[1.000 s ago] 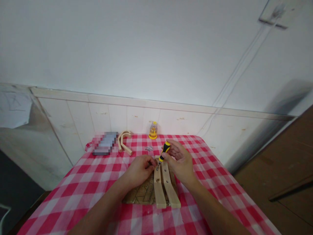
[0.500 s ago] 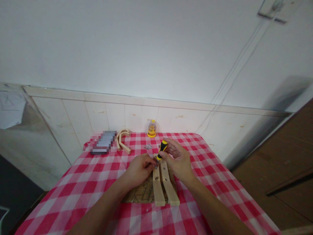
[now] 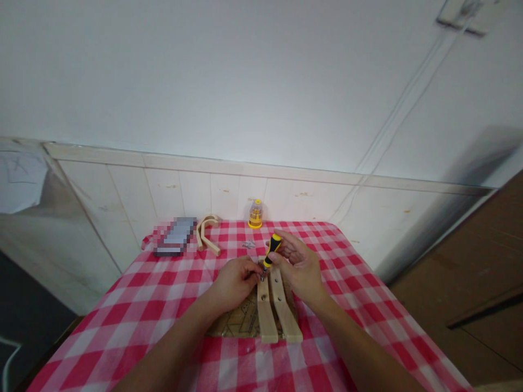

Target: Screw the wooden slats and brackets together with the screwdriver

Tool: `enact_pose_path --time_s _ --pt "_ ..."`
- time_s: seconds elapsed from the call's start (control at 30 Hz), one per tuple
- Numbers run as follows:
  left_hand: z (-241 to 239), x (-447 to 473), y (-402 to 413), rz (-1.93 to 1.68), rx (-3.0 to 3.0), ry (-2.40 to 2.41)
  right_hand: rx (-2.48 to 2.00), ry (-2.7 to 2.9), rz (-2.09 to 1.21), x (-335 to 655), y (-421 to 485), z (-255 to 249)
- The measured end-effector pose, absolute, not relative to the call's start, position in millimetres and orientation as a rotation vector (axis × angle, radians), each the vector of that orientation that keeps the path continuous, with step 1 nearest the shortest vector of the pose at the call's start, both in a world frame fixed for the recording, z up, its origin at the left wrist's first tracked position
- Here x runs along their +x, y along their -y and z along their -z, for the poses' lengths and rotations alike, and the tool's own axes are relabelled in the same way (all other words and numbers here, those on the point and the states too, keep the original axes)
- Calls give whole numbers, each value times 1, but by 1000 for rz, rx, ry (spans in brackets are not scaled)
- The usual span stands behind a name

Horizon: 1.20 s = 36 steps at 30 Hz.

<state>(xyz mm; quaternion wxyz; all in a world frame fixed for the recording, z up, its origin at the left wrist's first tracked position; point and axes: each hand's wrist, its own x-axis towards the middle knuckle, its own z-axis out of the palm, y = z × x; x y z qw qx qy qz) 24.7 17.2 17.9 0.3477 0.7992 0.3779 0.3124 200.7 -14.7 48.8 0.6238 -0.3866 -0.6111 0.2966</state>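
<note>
My right hand (image 3: 301, 268) is closed around the black-and-yellow handle of a screwdriver (image 3: 273, 250). Its shaft points down and slightly left at the far part of a bent wooden piece (image 3: 267, 321). Thumb and fingers of my left hand (image 3: 233, 282) are pinched beside the screwdriver's tip; what they hold is too small to make out. A second bent wooden piece (image 3: 288, 323) lies alongside on the right, with dark holes in it. Both pieces rest on a brown patterned board (image 3: 231, 325), partly covered by my left hand.
On the red-and-white checked tablecloth (image 3: 171, 305), a yellow bit case (image 3: 255, 214) stands near the wall. Small metal parts (image 3: 248, 244) lie in front of it. Curved wooden pieces (image 3: 209, 239) and a blurred-out flat device (image 3: 175, 237) are at the back left.
The view has shifted slightly, so everything sits a little to the right. Both hands keep their places at the screwdriver and the wooden piece.
</note>
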Motion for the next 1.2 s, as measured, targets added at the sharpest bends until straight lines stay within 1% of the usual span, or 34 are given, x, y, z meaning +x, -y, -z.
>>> enact_pose_path --time_s 0.37,0.77,1.2 --pt "-18 25 -17 -803 2088 -988 -846 1445 -765 205 14 -53" --pt "-21 25 -16 -793 2082 -1025 -885 1459 -698 198 17 -55" --pt "-18 25 -17 -791 2091 -991 -892 1405 -746 198 13 -56"
